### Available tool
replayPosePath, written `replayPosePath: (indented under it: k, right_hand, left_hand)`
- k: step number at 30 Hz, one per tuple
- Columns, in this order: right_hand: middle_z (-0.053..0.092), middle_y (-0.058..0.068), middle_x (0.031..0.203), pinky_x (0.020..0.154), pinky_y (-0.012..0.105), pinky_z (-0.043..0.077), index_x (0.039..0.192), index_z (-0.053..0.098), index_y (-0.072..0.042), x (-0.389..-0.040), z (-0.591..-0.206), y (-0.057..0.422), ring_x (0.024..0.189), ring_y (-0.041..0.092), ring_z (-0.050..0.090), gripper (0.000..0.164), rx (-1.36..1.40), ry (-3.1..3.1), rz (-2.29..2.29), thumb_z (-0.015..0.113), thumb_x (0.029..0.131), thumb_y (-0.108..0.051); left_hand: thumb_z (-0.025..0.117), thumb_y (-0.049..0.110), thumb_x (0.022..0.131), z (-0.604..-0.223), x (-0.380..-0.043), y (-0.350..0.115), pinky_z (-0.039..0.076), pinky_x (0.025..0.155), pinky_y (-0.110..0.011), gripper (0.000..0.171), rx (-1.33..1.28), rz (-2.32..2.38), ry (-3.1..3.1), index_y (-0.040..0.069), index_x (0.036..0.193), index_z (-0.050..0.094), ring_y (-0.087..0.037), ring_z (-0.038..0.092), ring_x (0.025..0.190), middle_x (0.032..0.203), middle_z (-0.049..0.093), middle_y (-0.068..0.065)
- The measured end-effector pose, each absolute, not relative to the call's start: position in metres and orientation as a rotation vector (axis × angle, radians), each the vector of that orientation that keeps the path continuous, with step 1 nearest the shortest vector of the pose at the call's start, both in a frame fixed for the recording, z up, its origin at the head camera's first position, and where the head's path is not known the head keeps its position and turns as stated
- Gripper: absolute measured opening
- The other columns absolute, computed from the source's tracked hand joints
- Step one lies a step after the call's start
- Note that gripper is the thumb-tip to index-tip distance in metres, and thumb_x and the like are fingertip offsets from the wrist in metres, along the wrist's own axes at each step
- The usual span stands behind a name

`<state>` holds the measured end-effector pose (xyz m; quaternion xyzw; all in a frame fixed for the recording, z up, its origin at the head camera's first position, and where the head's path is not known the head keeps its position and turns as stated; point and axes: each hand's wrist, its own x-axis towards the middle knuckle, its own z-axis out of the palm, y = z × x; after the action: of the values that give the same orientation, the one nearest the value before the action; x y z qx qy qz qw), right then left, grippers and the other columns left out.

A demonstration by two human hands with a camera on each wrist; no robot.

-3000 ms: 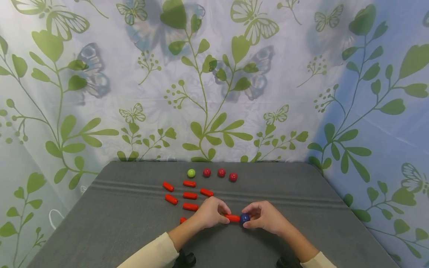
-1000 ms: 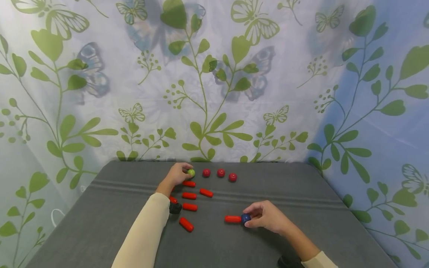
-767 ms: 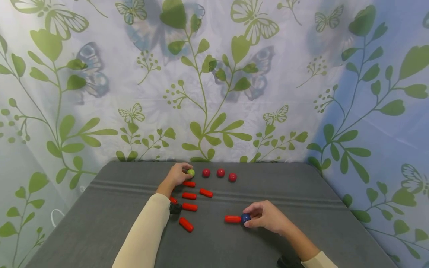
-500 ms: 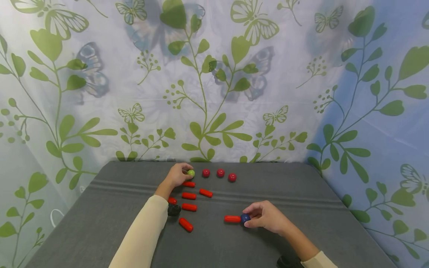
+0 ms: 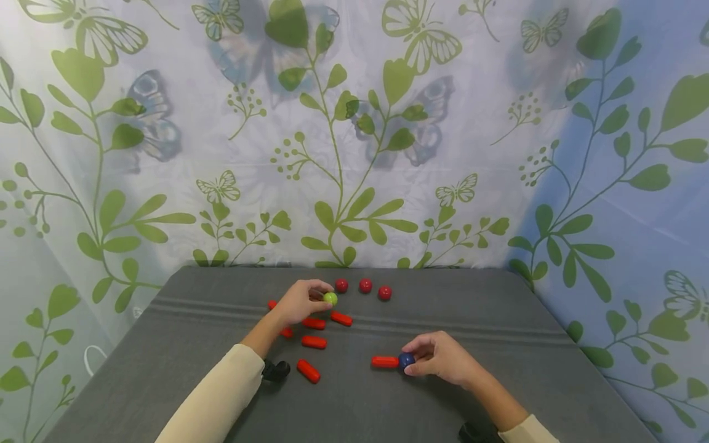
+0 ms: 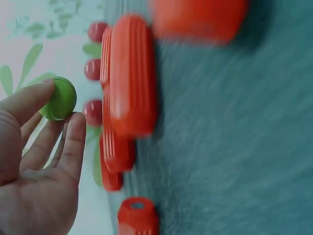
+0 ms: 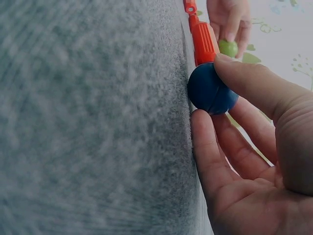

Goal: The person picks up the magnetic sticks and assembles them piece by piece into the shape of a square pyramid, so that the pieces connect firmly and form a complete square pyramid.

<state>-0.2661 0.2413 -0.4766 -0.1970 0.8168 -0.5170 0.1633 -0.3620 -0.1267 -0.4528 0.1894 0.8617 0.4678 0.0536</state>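
Observation:
My left hand point(image 5: 299, 303) pinches a small green ball point(image 5: 330, 299) between thumb and fingertips, over the red sticks at the table's back left. In the left wrist view the green ball point(image 6: 60, 99) shows above the fingertips. My right hand point(image 5: 440, 360) pinches a dark blue ball point(image 5: 406, 360) low at the tabletop. A red ridged stick point(image 5: 384, 362) lies end-on against the blue ball's left side. In the right wrist view the blue ball point(image 7: 210, 89) sits between thumb and fingers, with the red stick point(image 7: 204, 43) behind it.
Three red balls point(image 5: 365, 285) stand in a row near the back edge of the grey table point(image 5: 443, 307). Several loose red sticks point(image 5: 314, 342) lie left of centre, some partly behind the left hand. A patterned curtain point(image 5: 354, 135) hangs behind the table.
My left hand let go of the red stick, reached to the back for the green ball, and now brings it rightward and nearer. The right hand stays on the blue ball.

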Motion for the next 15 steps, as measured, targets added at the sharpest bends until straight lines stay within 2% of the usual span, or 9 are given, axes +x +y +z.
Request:
replayPosePath:
  k: [8, 15]
  right_hand:
    - [0.074, 0.018, 0.102, 0.068, 0.024, 0.056, 0.114, 0.073, 0.004, -0.265, -0.475, 0.240, 0.086, 0.017, 0.067, 0.035, -0.550, 2.324, -1.499, 0.085, 0.084, -0.011]
    - [0.074, 0.017, 0.101, 0.068, 0.024, 0.057, 0.114, 0.073, 0.003, -0.264, -0.475, 0.240, 0.086, 0.015, 0.067, 0.036, -0.563, 2.340, -1.485, 0.085, 0.084, -0.012]
  left_hand:
    - [0.078, 0.019, 0.092, -0.452, -0.324, -0.110, 0.057, 0.085, -0.030, 0.033, 0.773, 1.359, 2.542, 0.015, 0.124, 0.072, -0.019, 0.068, 0.104, 0.117, 0.072, -0.002]
    - [0.081, 0.013, 0.089, -0.454, -0.301, -0.098, 0.057, 0.079, -0.025, 0.030, 0.790, 1.367, 2.454, 0.011, 0.117, 0.072, -0.019, 0.069, 0.099, 0.112, 0.073, -0.004]
